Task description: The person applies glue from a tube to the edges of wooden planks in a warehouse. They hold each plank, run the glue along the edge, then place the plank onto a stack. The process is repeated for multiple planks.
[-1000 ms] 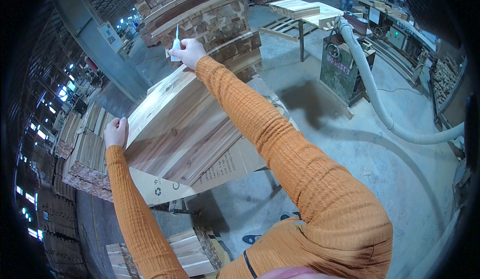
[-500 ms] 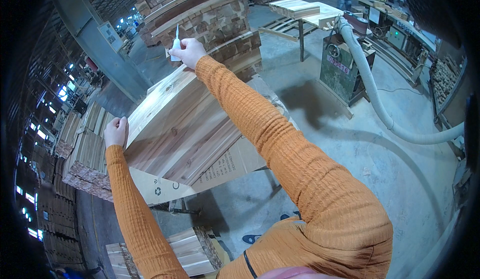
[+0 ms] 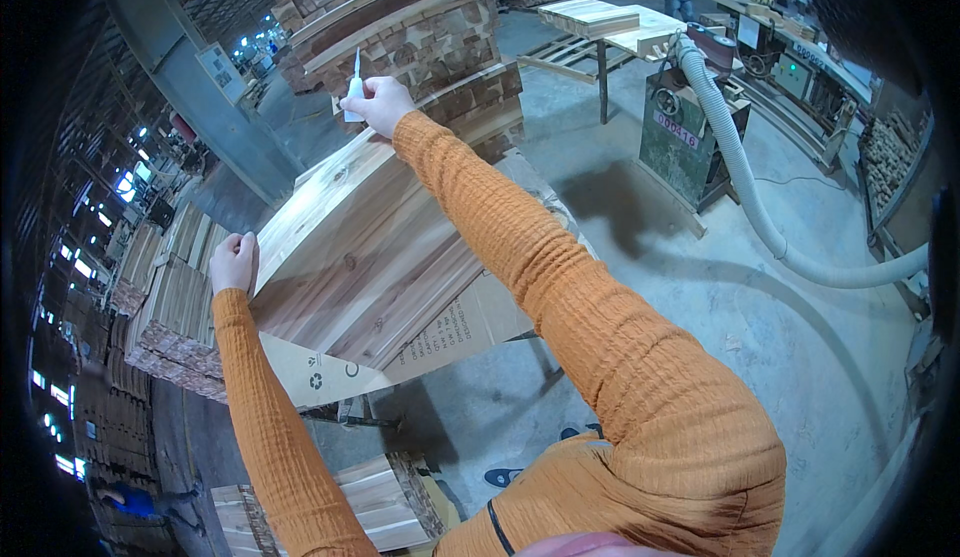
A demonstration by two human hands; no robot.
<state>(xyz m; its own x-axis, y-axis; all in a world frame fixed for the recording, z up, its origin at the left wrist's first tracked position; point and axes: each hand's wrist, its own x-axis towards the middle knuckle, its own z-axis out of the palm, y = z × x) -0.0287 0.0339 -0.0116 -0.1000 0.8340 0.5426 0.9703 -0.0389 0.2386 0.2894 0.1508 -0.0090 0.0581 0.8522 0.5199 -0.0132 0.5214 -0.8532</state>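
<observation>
My right hand (image 3: 385, 107) is closed around a small white bottle (image 3: 354, 100) with a long thin pointed nozzle, held nozzle up over the far end of a wooden panel (image 3: 350, 277). The panel is made of joined strips, with a paler part along its far left side. At the panel's left corner my left hand (image 3: 235, 262) has its fingers curled against the edge; the fingertips are partly hidden. Under the panel lies a printed cardboard sheet (image 3: 450, 342), jutting out on the near side.
Tall stacks of timber (image 3: 410, 37) rise just beyond the panel, with more wood piles (image 3: 180, 327) at left. A steel column (image 3: 190, 87) stands behind. To the right are a green machine (image 3: 690, 137) and a grey hose (image 3: 745, 177). Short boards (image 3: 380, 502) lie low in front.
My right hand and the bottle have shifted very slightly right; my left hand stays at the panel's corner. A figure in blue shows at lower left, and a distant person at upper right has moved.
</observation>
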